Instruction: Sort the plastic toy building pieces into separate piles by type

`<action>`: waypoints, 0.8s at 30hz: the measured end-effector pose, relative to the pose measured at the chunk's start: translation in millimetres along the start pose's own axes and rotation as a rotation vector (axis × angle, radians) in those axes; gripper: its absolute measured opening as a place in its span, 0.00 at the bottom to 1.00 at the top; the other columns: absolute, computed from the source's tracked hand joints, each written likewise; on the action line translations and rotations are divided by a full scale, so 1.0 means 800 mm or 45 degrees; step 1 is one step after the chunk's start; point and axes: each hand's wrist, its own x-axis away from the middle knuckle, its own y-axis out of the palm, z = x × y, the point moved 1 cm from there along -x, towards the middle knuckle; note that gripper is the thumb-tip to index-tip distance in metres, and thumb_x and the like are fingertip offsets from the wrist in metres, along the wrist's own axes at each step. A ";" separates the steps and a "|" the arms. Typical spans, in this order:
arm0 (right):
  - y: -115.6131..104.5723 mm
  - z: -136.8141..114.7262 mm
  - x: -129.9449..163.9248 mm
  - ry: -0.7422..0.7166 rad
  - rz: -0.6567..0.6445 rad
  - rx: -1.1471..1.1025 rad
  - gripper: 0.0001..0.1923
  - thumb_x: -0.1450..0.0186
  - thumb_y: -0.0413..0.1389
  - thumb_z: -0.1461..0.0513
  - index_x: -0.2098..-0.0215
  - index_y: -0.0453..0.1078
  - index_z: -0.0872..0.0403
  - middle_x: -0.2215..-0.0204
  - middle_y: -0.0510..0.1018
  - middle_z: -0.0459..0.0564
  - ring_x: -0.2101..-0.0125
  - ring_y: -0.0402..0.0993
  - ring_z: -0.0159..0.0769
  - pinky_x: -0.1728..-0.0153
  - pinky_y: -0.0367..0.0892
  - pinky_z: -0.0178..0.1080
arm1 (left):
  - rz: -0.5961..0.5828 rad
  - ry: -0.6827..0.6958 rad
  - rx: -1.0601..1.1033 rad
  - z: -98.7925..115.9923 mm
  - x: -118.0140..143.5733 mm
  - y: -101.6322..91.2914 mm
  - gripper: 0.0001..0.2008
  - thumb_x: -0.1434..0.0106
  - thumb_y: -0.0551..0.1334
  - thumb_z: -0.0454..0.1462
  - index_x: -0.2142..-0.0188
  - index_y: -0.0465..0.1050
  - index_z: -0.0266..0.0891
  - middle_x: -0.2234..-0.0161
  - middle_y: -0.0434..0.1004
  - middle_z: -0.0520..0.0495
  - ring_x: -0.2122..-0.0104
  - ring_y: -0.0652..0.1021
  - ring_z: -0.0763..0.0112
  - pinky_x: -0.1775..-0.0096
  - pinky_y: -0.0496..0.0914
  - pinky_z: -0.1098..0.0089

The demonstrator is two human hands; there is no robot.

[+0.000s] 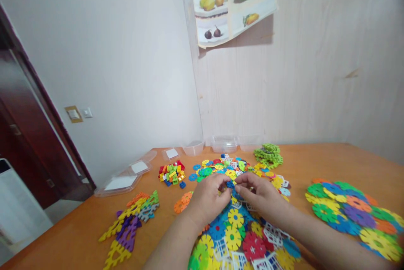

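We see both hands meeting over the middle of the orange wooden table (315, 160). The left hand (206, 198) and the right hand (260, 194) pinch together, with narrow fingertips, one small blue plastic notched disc (230, 184); it sits between the two thumbs, just above the near edge of the loose pile of mixed coloured discs (227, 167). Whether a second piece is already joined to it, we cannot tell, because the fingers cover it.

We judge that this disc is very light, stiff and thin, with a smooth and a little slippery surface. The slots around its rim are the natural place for joining, so it is better to take it by the flat faces or by the teeth at the edge, and leave one slot free. It should not break easily, but it may bend a little or jump out of the fingers when pressed into another piece.

Below the wrists lies a flat assembled sheet of interlocked yellow, blue, red and white discs (240, 240). At the right there is a second flat multicolour disc mat (353, 213). At the far right of the pile stands a green disc cluster (269, 155). At the left we see small square bricks in a heap (172, 173) and yellow, purple and orange toothed triangular pieces (129, 223). Clear plastic boxes (224, 143) stand along the far wall.
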 end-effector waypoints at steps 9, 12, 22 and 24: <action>-0.033 0.023 -0.012 0.003 0.208 0.234 0.15 0.36 0.52 0.52 0.63 0.73 0.52 0.73 0.77 0.45 0.70 0.72 0.36 0.70 0.66 0.36 | 0.307 -0.505 -0.463 -0.106 0.001 -0.077 0.08 0.42 0.60 0.37 0.65 0.77 0.40 0.64 0.78 0.45 0.62 0.76 0.64 0.64 0.65 0.70; -0.047 0.038 -0.019 0.039 0.268 0.187 0.16 0.36 0.51 0.51 0.62 0.73 0.53 0.74 0.76 0.45 0.72 0.71 0.35 0.72 0.65 0.35 | 0.229 -0.708 -0.547 -0.135 0.012 -0.095 0.06 0.43 0.59 0.37 0.72 0.74 0.39 0.73 0.75 0.47 0.69 0.75 0.64 0.70 0.61 0.70; -0.063 0.044 -0.025 0.057 0.347 0.024 0.17 0.37 0.52 0.50 0.62 0.72 0.55 0.73 0.75 0.46 0.71 0.70 0.35 0.70 0.65 0.36 | 0.194 -0.890 -0.561 -0.174 0.024 -0.087 0.04 0.47 0.57 0.31 0.73 0.67 0.41 0.76 0.72 0.48 0.73 0.73 0.64 0.72 0.57 0.69; -0.063 0.042 -0.025 0.065 0.365 0.011 0.17 0.38 0.53 0.50 0.62 0.72 0.55 0.74 0.74 0.45 0.72 0.69 0.34 0.70 0.65 0.36 | 0.246 -0.930 -0.419 -0.174 0.024 -0.086 0.04 0.47 0.57 0.31 0.73 0.66 0.41 0.77 0.72 0.49 0.74 0.72 0.66 0.73 0.57 0.70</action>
